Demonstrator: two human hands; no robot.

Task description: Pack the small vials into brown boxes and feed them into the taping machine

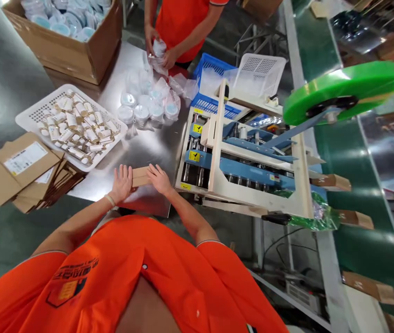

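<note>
A small brown cardboard box (141, 176) lies near the front edge of the metal table, with its closed top facing up and a seam along it. My left hand (123, 184) presses against its left end, fingers stretched forward. On the other end, my right hand (159, 179) has its fingers laid over the top corner, so the box is held between both hands. A white basket (26, 118) of small capped bottles (78, 122) stands just beyond my left hand. To the right of my right hand is the roller inlet of a carton-sealing machine (214, 157).
Flattened cartons (19, 166) are stacked at left. A large carton (68, 55) holds round packs. Across the table, a co-worker (186, 32) handles bagged round items (148, 104). A green tape roll (342, 92) overhangs the sealer. Boxes (356, 218) sit along the green conveyor (363, 249).
</note>
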